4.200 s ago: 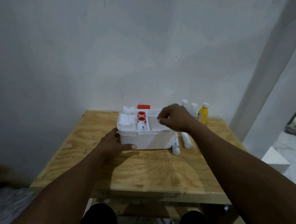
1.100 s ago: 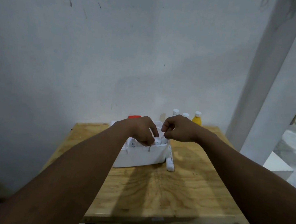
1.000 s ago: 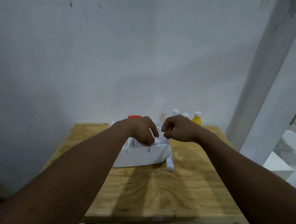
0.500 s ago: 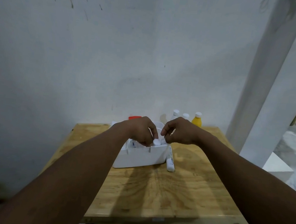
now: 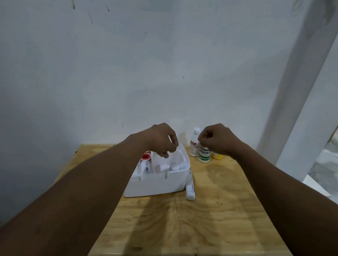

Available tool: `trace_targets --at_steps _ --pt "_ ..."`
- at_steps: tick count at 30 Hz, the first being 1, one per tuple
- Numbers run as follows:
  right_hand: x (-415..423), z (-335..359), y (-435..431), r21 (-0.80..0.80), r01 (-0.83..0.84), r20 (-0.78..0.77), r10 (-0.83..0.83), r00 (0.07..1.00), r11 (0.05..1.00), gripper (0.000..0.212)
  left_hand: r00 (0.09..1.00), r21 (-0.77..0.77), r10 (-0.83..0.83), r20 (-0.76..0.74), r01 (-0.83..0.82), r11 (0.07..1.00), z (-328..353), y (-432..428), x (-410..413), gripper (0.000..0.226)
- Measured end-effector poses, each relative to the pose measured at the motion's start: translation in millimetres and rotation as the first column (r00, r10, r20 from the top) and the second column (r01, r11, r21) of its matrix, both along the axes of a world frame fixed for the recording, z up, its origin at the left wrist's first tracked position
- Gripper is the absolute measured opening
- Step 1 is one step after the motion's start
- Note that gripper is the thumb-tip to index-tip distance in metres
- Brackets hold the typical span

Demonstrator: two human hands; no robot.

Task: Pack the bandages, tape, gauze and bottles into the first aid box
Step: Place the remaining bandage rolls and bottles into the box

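Observation:
The white first aid box stands open on the wooden table. Inside it are a red-capped tape roll, a blue-printed tube and white rolls. My left hand hovers over the box's back with fingers curled down; nothing shows in them. My right hand is raised over the bottles, fingers pinched shut, nothing visible in it. Below it stand a red-labelled white bottle, a green-labelled bottle and a mostly hidden yellow bottle. A white tube lies against the box's right side.
The table stands against a white wall. A white pillar rises at the right, with an open doorway and tiled floor beyond it. My knees show under the table's front edge.
Both hands were pinched together over the box's right compartment. My right hand has since lifted and moved right, over the bottles. My left hand stays above the box.

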State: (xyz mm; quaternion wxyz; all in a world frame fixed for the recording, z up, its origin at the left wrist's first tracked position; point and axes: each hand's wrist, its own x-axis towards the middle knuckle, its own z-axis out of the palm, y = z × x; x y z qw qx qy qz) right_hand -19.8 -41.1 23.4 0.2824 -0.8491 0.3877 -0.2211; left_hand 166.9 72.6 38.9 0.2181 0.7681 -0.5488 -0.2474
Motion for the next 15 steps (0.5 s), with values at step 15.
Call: trace_targets --at_steps 15 --pt "30 -74 -7 0.316 -0.087 -0.411 0.219 0.885 0.945 0.035 0.909 -0.021 -0.210 0.360 0.233 0.972 -35 -110 -8 0.074"
